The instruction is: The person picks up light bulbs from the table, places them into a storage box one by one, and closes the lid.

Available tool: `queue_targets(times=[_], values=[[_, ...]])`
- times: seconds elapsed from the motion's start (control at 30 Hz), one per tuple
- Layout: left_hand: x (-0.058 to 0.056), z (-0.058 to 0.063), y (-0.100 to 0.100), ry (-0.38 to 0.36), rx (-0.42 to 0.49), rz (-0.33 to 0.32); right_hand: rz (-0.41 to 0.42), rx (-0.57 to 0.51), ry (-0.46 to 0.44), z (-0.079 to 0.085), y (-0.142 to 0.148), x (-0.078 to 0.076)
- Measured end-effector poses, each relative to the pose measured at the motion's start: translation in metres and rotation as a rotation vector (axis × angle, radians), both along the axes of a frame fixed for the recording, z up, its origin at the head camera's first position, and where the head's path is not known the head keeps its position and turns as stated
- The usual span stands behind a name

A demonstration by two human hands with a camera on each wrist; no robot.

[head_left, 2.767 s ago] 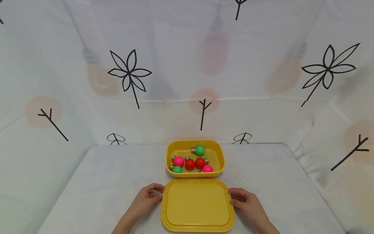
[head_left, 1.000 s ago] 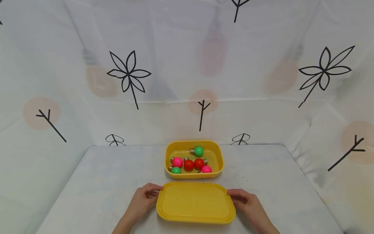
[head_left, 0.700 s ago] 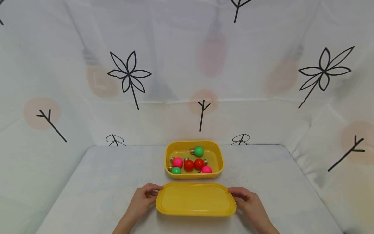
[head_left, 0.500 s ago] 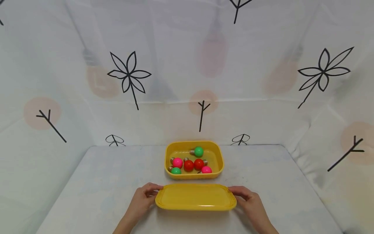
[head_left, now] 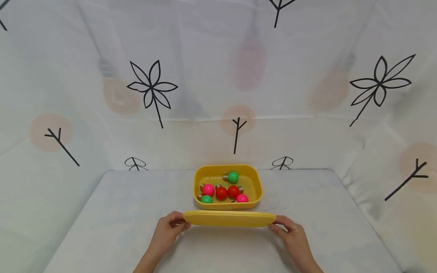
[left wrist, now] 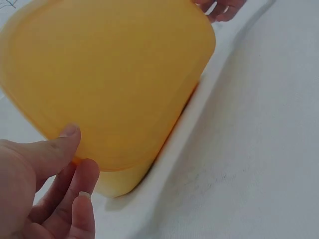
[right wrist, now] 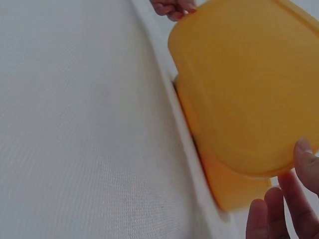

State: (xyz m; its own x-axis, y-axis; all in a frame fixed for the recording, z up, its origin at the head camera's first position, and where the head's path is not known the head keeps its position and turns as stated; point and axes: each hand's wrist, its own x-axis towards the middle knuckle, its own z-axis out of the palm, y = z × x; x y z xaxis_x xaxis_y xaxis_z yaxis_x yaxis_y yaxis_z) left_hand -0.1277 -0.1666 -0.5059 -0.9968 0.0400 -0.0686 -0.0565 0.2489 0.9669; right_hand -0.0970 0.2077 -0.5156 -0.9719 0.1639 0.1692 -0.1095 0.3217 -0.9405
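A yellow plastic lid (head_left: 229,219) is lifted and tilted steeply, so the head view meets it almost edge-on. My left hand (head_left: 167,233) pinches its left end between thumb and fingers. At the opposite end, my right hand (head_left: 294,237) pinches it the same way. Both wrist views show the lid's broad face (left wrist: 114,74) with a thumb on it. Just beyond the lid stands a yellow box (head_left: 252,184), its top uncovered. Inside lie several small light bulbs: green (head_left: 233,177), red (head_left: 221,193) and pink (head_left: 208,190), with metal screw bases.
A white cloth covers the table (head_left: 136,204). Behind it and along both sides hangs a pale curtain (head_left: 205,98) printed with black flowers and twigs. The box sits near the table's back edge.
The lid has gone from lying flat before the box to standing tilted, its near edge raised. Both hands keep hold of its ends. Box and bulbs stay put.
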Motion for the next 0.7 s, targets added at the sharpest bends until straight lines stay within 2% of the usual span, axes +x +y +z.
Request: queue_targets(times=[0.1,0.3,0.53,0.7], values=[[-0.0004,-0.0002,0.0008,0.011,-0.027,0.019,0.005,-0.032,-0.013,0.0014,-0.0014,-0.0012],[-0.0016,-0.0009,0.0033,0.031,-0.053,0.027,-0.030,-0.133,-0.145,0.0047,-0.0035,-0.0022],[-0.0027,-0.0028,0.0050,0.036,-0.022,0.033,-0.024,-0.212,-0.133,0.0049,-0.0050,-0.0029],[-0.0040,-0.0026,0.0067,0.050,-0.022,0.057,-0.022,-0.229,-0.146,0.0065,-0.0063,-0.0042]])
